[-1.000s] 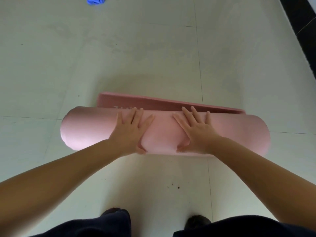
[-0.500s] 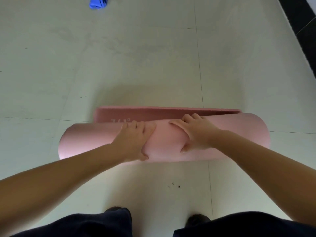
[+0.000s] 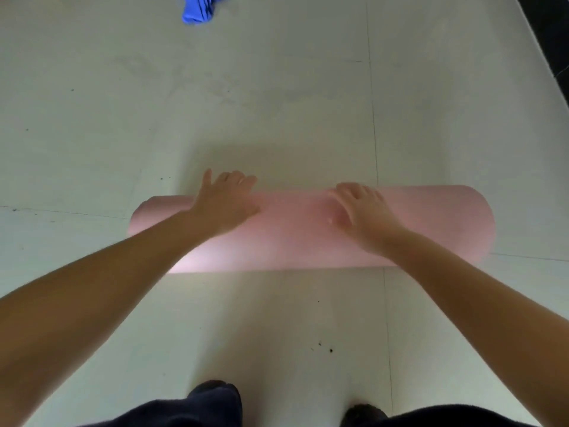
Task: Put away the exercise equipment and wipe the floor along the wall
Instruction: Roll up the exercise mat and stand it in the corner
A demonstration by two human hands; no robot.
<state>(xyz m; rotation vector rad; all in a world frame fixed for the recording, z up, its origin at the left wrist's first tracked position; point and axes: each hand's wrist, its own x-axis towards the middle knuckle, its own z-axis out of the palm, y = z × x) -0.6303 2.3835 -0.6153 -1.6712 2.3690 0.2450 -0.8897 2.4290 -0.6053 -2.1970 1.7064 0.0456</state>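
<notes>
A: Head view: locate the mat.
B: The pink mat lies fully rolled on the tiled floor, crosswise before the person.
A: Hands?
B: Left hand and right hand rest on top, fingers relaxed over the far side, probably to stop unrolling.
A: Other items?
B: A blue cloth lies well apart.

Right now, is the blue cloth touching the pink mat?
Apart. The head view shows bare floor between the blue cloth at the top edge and the rolled pink mat.
</notes>
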